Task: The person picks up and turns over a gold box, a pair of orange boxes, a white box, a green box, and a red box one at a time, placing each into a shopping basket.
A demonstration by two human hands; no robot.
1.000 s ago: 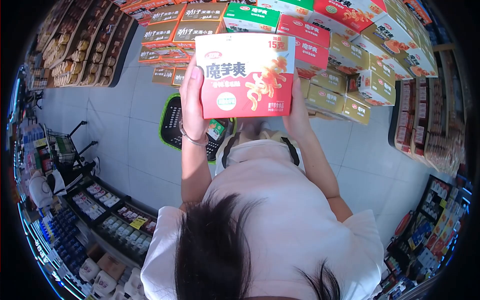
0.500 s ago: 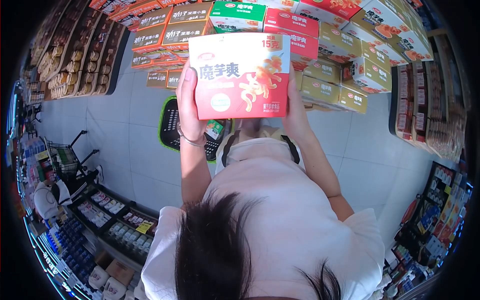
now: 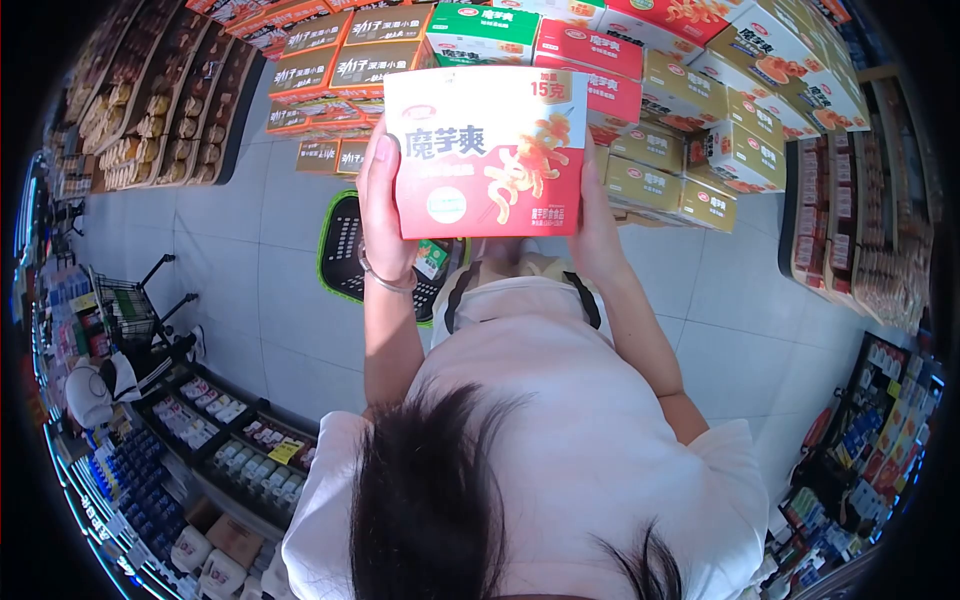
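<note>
Between my two hands is a white and red snack box (image 3: 488, 160), its printed front facing me with food pictures and Chinese lettering. My left hand (image 3: 381, 195) grips its left side, the thumb lying along the edge. On the right side, my right hand (image 3: 597, 215) holds the box, its fingers mostly hidden behind. Below and left of the box, a black shopping basket (image 3: 342, 245) with a green rim stands on the floor, partly covered by my left forearm. Inside it lies a green and white package (image 3: 431, 259).
Ahead rise stacked snack cartons: brown and orange boxes (image 3: 380, 65), a green box (image 3: 482, 35), red boxes (image 3: 590, 50) and gold boxes (image 3: 645, 185). Shelves (image 3: 165, 110) flank the left, another rack (image 3: 830, 210) the right. A shopping cart (image 3: 128, 305) and a person (image 3: 95, 390) are at left.
The box and both hands have shifted very slightly to the right in view. My hold on the box is the same.
</note>
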